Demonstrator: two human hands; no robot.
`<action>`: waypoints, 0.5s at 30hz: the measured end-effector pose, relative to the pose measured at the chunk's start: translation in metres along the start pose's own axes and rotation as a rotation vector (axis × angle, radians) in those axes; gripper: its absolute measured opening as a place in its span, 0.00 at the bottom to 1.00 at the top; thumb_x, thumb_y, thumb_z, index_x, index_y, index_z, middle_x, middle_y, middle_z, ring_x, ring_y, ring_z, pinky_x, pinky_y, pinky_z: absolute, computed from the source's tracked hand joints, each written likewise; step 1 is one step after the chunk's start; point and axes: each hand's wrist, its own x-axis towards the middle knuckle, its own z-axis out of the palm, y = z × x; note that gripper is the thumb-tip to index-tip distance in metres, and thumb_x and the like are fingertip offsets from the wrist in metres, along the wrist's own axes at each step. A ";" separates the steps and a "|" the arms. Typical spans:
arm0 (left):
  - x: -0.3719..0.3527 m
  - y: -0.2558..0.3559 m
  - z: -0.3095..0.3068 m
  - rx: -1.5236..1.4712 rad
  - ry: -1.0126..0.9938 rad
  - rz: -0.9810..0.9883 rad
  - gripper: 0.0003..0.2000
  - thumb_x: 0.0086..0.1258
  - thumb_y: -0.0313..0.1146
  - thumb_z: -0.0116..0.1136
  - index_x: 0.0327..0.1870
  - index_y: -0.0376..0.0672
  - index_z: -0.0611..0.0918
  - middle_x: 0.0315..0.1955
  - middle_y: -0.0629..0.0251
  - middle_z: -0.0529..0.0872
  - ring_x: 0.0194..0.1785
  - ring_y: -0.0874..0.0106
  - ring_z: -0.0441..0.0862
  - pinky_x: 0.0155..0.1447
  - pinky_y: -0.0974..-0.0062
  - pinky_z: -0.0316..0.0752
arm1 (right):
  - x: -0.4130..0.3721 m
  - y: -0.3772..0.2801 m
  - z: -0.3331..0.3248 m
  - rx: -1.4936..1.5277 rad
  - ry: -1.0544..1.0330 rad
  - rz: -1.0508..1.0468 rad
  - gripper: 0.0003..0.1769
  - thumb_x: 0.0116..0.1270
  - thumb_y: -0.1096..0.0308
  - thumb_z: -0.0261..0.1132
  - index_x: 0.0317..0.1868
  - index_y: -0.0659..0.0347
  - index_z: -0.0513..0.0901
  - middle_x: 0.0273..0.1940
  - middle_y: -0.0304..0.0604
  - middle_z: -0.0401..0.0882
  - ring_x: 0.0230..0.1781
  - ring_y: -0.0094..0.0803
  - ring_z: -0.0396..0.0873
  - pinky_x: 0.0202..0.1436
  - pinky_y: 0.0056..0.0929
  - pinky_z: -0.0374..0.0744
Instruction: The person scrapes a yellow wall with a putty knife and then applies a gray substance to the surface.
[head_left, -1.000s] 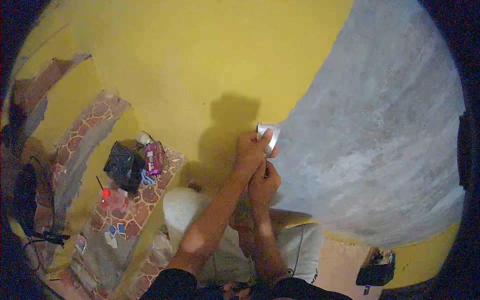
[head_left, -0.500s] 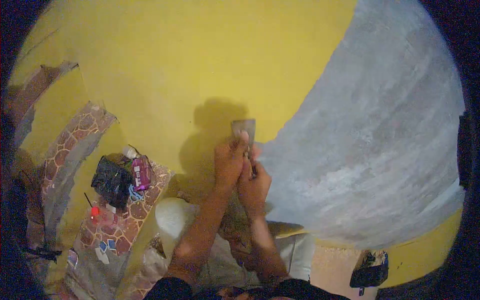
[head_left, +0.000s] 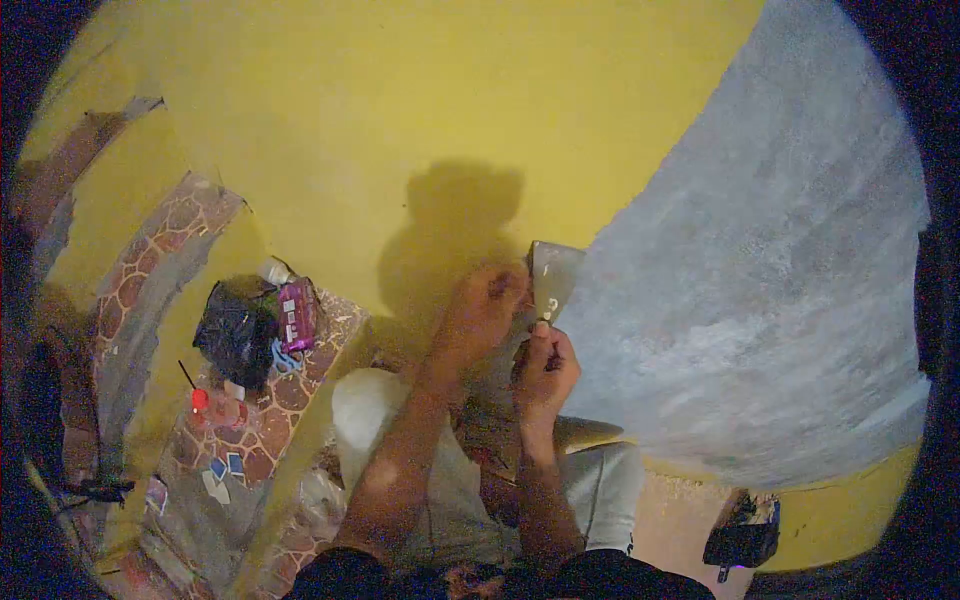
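Observation:
A flat scraper [head_left: 556,272] with a wide metallic blade points up, small whitish bits on its face. My right hand [head_left: 546,376] is closed around its lower end. Just left of the blade is my left hand [head_left: 487,305], blurred, its fingers curled; whether it touches the blade or holds anything is hidden. Behind both hands rises the yellow wall [head_left: 400,90], with a bare grey area [head_left: 760,250] to the right.
On a stone-patterned step [head_left: 285,400] at left lie a black bag [head_left: 235,330], a purple packet [head_left: 297,315] and a red-capped bottle [head_left: 217,408]. Another patterned step [head_left: 135,275] runs further left. A black box-like object [head_left: 742,535] sits at lower right.
The scraper and my right hand have moved right in view. My left hand has come away from the scraper's handle and is now at its left. The view has shifted slightly.

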 end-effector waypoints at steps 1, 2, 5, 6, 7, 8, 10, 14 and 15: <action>0.005 -0.005 0.010 -0.001 0.003 -0.003 0.23 0.84 0.48 0.52 0.43 0.32 0.85 0.33 0.57 0.91 0.39 0.70 0.88 0.49 0.68 0.83 | 0.003 0.007 -0.001 0.000 0.050 -0.026 0.17 0.82 0.57 0.61 0.39 0.63 0.82 0.22 0.30 0.72 0.19 0.16 0.66 0.22 0.21 0.65; 0.014 -0.015 0.022 -0.199 -0.083 -0.098 0.23 0.84 0.48 0.52 0.43 0.33 0.85 0.34 0.58 0.91 0.39 0.70 0.88 0.49 0.68 0.83 | 0.006 0.012 -0.002 0.003 0.101 -0.052 0.18 0.81 0.57 0.62 0.39 0.64 0.82 0.22 0.30 0.73 0.19 0.16 0.66 0.21 0.21 0.64; 0.011 -0.007 0.021 -0.301 -0.128 -0.110 0.22 0.84 0.48 0.52 0.43 0.35 0.86 0.35 0.59 0.92 0.39 0.70 0.89 0.49 0.68 0.82 | 0.010 -0.005 -0.016 0.118 0.100 0.044 0.18 0.81 0.55 0.62 0.40 0.64 0.83 0.22 0.31 0.74 0.17 0.16 0.67 0.19 0.21 0.64; 0.005 0.003 0.015 -0.211 -0.083 -0.027 0.21 0.84 0.48 0.51 0.43 0.36 0.86 0.36 0.61 0.92 0.39 0.71 0.88 0.49 0.68 0.82 | 0.010 -0.009 -0.020 0.120 0.106 0.037 0.18 0.81 0.55 0.62 0.40 0.64 0.83 0.22 0.31 0.74 0.17 0.16 0.67 0.19 0.21 0.64; -0.013 0.017 0.009 -0.159 0.022 0.019 0.21 0.85 0.47 0.50 0.41 0.37 0.86 0.35 0.62 0.92 0.39 0.71 0.88 0.49 0.69 0.82 | 0.011 -0.012 -0.025 0.143 0.090 0.067 0.19 0.81 0.55 0.62 0.40 0.64 0.83 0.22 0.31 0.74 0.16 0.16 0.67 0.19 0.21 0.63; -0.039 0.022 0.003 -0.107 0.129 0.064 0.21 0.85 0.47 0.50 0.40 0.38 0.87 0.34 0.62 0.92 0.38 0.71 0.88 0.49 0.69 0.82 | 0.011 -0.014 -0.030 0.166 0.070 0.097 0.19 0.81 0.54 0.62 0.40 0.63 0.83 0.22 0.32 0.75 0.16 0.16 0.67 0.18 0.20 0.63; -0.082 -0.015 -0.023 -0.081 0.121 0.219 0.22 0.85 0.45 0.49 0.35 0.38 0.87 0.30 0.64 0.91 0.34 0.72 0.87 0.44 0.69 0.82 | 0.008 -0.016 -0.033 0.173 0.073 0.074 0.18 0.81 0.55 0.62 0.40 0.63 0.83 0.22 0.32 0.75 0.16 0.16 0.67 0.17 0.20 0.63; -0.169 -0.098 -0.036 -0.137 0.217 0.071 0.23 0.83 0.44 0.52 0.29 0.38 0.85 0.24 0.63 0.88 0.27 0.72 0.85 0.35 0.69 0.80 | 0.003 -0.013 -0.033 0.181 0.062 0.142 0.17 0.81 0.56 0.63 0.40 0.62 0.83 0.22 0.31 0.74 0.16 0.16 0.67 0.17 0.20 0.63; -0.171 -0.108 -0.033 -0.393 0.373 -0.121 0.23 0.83 0.44 0.52 0.28 0.37 0.84 0.22 0.62 0.87 0.25 0.72 0.84 0.33 0.69 0.79 | 0.002 -0.009 -0.032 0.185 0.067 0.147 0.17 0.81 0.56 0.63 0.40 0.62 0.83 0.22 0.31 0.74 0.16 0.16 0.67 0.17 0.20 0.63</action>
